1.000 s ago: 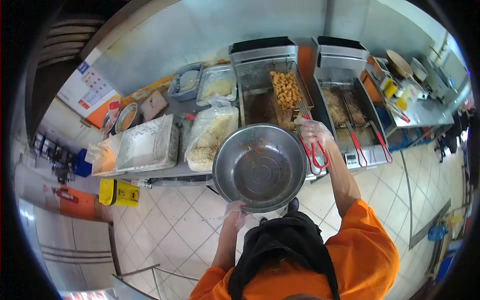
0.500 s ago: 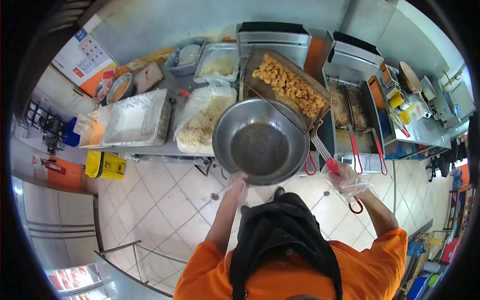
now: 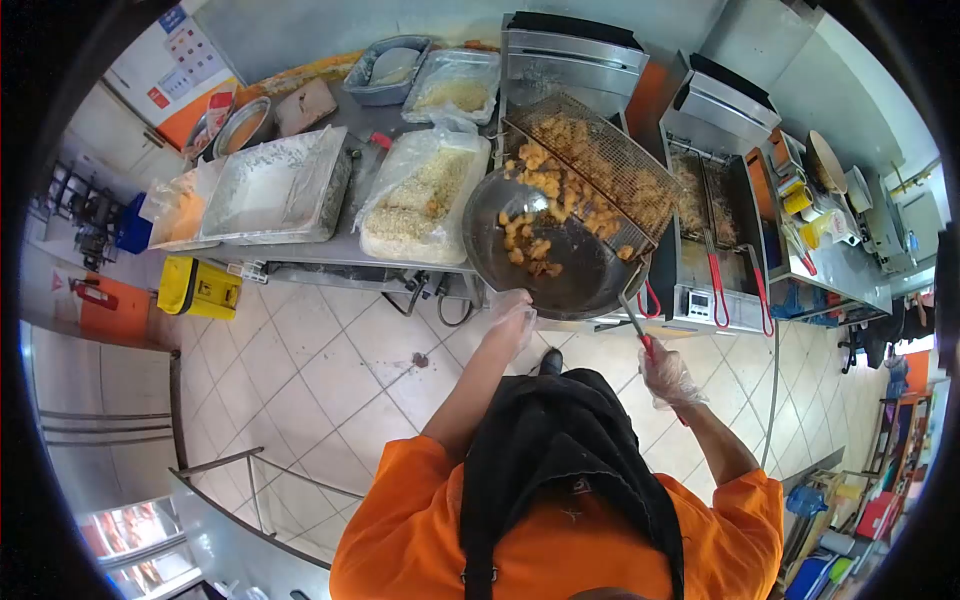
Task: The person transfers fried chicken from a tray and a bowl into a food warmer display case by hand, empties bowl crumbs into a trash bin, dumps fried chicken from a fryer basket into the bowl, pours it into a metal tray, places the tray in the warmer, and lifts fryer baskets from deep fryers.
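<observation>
My left hand [image 3: 512, 314], in a clear plastic glove, grips the near-left rim of a large metal bowl [image 3: 590, 285]. My right hand [image 3: 668, 374], gloved too, is closed around the red handle of a wire fry basket [image 3: 645, 185]. The basket tips over the bowl's far side. Golden-brown fried pieces [image 3: 532, 245], which look like breaded chicken, lie in the bowl and tumble down from the basket. More brown bits show through the mesh. Behind the basket stands a fryer [image 3: 575, 55], mostly hidden by it.
Left of the bowl, a plastic-lined tray of crumbs [image 3: 420, 205] and a white floury tub [image 3: 275, 190] sit on the counter. At right, a second fryer [image 3: 700, 270] holds baskets with red handles [image 3: 718, 290]. A yellow bin [image 3: 200, 290] stands on the tiled floor.
The basket has tilted over, and fried pieces have dropped into the bowl, which held none before. My right hand has shifted slightly left; the bowl has moved right and tilted.
</observation>
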Motion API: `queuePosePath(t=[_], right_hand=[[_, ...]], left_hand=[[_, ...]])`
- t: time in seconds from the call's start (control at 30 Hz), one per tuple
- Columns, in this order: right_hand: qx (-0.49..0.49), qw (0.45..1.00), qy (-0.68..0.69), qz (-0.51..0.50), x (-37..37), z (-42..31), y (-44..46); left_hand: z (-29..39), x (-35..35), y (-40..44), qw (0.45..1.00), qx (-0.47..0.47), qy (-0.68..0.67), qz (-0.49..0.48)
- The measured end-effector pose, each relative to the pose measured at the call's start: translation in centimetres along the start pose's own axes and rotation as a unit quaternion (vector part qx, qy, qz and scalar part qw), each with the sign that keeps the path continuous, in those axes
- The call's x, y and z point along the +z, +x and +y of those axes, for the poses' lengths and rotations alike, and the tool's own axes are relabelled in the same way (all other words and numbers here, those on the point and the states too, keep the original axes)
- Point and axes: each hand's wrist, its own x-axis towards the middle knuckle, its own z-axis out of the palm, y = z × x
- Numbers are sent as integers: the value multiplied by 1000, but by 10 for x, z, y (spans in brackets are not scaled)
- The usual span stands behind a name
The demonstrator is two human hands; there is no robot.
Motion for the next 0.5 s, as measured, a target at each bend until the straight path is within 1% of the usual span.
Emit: queuePosePath(t=[0.03,0.13,0.2,0.27,0.33,0.43,0.5], right_hand=[[2,1000,-6,3,1,5,-2],[-2,1000,-9,28,5,12,-8],[-19,999,-10,42,7,5,-15],[-55,996,-13,64,12,4,-20],[-41,997,-8,58,13,0,-24],[-37,997,-30,66,20,1,-27],[-39,995,-46,75,26,4,-28]], left_hand=[[27,13,-18,986,-138,-94,26],[6,10,-5,987,-112,-108,29],[-14,6,1,995,-14,-103,2],[-3,9,-2,995,-18,-100,4],[19,12,-5,986,-132,-98,34],[13,7,2,990,-87,-109,4],[21,11,-8,991,-93,-92,2]])
